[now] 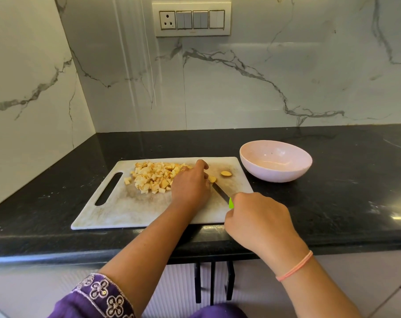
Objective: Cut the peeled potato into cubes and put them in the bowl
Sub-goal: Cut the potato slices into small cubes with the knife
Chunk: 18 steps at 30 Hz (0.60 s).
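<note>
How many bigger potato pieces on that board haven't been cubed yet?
2. One potato slice is held by the left hand, at the tip of the knife; the other slice lies alone nearer the bowl. The hand may hide more.

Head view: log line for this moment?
left hand: holds potato piece | right hand: grips knife | potato cubes: on cutting board | bowl: no cubes

Pink bowl [275, 173], black counter [332, 203], green knife handle [231, 203], purple embroidered sleeve [98, 297]

left sleeve [98, 294]: purple, white floral embroidery | right wrist band [295, 267]: pink
</note>
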Available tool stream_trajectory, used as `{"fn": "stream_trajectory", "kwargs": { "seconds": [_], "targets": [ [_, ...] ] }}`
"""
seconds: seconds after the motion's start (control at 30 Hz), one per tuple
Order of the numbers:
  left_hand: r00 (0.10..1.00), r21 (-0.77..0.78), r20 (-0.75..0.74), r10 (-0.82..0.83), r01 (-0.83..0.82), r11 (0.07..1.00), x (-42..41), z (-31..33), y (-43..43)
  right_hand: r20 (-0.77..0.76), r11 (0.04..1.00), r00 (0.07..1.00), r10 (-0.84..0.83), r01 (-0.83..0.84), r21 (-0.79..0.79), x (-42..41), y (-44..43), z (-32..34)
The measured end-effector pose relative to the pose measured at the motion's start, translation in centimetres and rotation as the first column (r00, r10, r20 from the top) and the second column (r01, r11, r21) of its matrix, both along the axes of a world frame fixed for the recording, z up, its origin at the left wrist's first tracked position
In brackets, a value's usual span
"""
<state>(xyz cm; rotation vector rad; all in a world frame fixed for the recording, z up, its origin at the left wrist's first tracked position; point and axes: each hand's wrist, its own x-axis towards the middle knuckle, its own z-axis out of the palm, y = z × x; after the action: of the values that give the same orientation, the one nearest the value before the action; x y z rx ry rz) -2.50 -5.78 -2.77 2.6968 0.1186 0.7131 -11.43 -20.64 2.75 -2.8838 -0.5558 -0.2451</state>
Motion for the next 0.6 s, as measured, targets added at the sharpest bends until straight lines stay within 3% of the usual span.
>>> {"fn": "stream_trajectory", "kwargs": {
  "seconds": [0.2,0.6],
  "targets": [
    [1.000,0.104,-0.003,-0.025,0.026,0.994,0.0,0.3,0.0,-0.028,0.990,0.996,-0.083,0.086,0.113,1.8,-0.4,0.3],
    [1.000,0.031,-0.012,-0.001,0.001,1.000,0.7,0.2,0.0,-0.071,0.991,0.993,-0.091,0.097,0.087,3.6,1.4,0.1]
  ]
}}
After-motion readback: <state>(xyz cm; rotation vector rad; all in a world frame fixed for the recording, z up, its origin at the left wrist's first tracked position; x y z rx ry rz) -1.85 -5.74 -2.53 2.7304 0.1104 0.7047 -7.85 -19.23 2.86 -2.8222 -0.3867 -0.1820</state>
